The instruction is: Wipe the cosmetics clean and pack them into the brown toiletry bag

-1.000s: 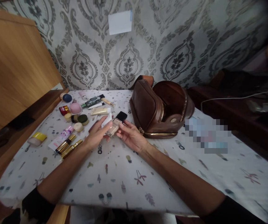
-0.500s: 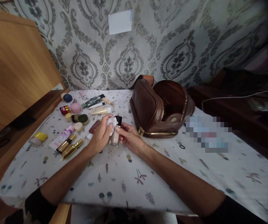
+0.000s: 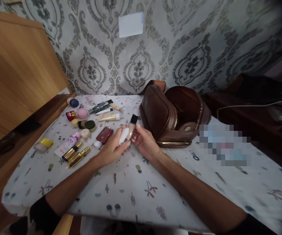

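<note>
Between my hands, a foundation bottle (image 3: 131, 128) with beige contents and a black cap leans to the right above the table. My left hand (image 3: 112, 147) is closed round its lower part, with a white wipe (image 3: 124, 135) pressed against the glass. At the bottle's right side, my right hand (image 3: 145, 140) has its fingers curled and its thumb near the cap. Just left of my left hand lies a dark red bottle (image 3: 104, 135) with a white cap. The brown leather bag (image 3: 157, 111) stands unzipped behind my right hand.
Several cosmetics cover the table's left side: gold tubes (image 3: 79, 156), a purple-and-white tube (image 3: 68, 143), a green-lidded jar (image 3: 90, 125), a cream tube (image 3: 108, 117) and a yellow-capped item (image 3: 43, 145). A pixelated item (image 3: 225, 145) lies right of the bag. A wooden panel (image 3: 20, 71) rises at left.
The foundation bottle has tilted from upright to leaning right and moved slightly right. My left hand and the wipe have shifted down along it, uncovering the dark red bottle.
</note>
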`<state>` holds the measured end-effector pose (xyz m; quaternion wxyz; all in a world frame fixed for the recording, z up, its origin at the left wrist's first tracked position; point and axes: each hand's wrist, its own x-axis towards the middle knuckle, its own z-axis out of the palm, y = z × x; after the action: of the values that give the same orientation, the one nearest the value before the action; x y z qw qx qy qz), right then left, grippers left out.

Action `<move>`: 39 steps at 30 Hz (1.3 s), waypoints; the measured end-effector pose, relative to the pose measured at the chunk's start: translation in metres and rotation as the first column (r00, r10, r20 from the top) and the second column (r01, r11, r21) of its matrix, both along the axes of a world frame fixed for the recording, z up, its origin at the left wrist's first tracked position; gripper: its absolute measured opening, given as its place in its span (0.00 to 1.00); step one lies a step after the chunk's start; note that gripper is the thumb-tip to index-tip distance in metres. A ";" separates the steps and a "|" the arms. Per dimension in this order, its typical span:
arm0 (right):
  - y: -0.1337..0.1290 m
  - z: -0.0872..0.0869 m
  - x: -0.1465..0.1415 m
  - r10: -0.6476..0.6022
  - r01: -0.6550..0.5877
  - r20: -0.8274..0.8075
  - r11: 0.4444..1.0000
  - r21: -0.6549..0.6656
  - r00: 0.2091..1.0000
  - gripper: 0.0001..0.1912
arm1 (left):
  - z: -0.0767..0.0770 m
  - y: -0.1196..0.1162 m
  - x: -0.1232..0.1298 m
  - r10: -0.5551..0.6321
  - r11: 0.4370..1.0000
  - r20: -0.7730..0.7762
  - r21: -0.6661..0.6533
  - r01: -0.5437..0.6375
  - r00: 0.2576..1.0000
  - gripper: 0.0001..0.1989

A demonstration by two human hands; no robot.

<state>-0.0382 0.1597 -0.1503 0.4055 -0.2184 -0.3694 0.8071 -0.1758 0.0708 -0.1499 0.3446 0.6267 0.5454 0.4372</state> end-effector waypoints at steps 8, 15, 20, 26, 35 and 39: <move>-0.002 -0.004 0.005 0.117 -0.126 0.103 0.988 0.084 0.988 0.22 | 0.009 0.000 -0.004 -0.060 0.994 0.236 -0.078 0.080 0.970 0.33; -0.009 -0.005 0.017 -0.003 0.002 0.103 1.000 0.006 0.995 0.23 | 0.019 -0.003 0.001 0.107 0.994 -0.025 -0.002 -0.107 0.994 0.19; -0.020 -0.008 0.016 0.011 -0.027 0.194 0.996 0.083 0.981 0.24 | 0.019 -0.001 0.000 0.385 0.916 -0.108 0.170 -0.364 0.917 0.23; -0.024 -0.010 0.014 -0.044 0.020 0.190 0.992 0.126 0.981 0.22 | 0.002 -0.001 0.008 0.289 0.936 -0.259 0.278 -0.216 0.922 0.25; -0.016 -0.006 0.020 -0.084 0.074 0.117 0.993 0.093 0.990 0.22 | -0.006 -0.008 0.012 0.123 0.984 -0.303 0.162 -0.076 0.945 0.29; -0.018 -0.008 0.022 -0.035 -0.013 0.185 0.967 0.254 0.982 0.21 | -0.003 -0.006 0.008 0.153 0.980 -0.229 0.158 -0.118 0.961 0.30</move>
<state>-0.0164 0.1420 -0.1587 0.3980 -0.2420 -0.5054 0.7264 -0.1680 0.0647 -0.1532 0.1996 0.6590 0.5922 0.4186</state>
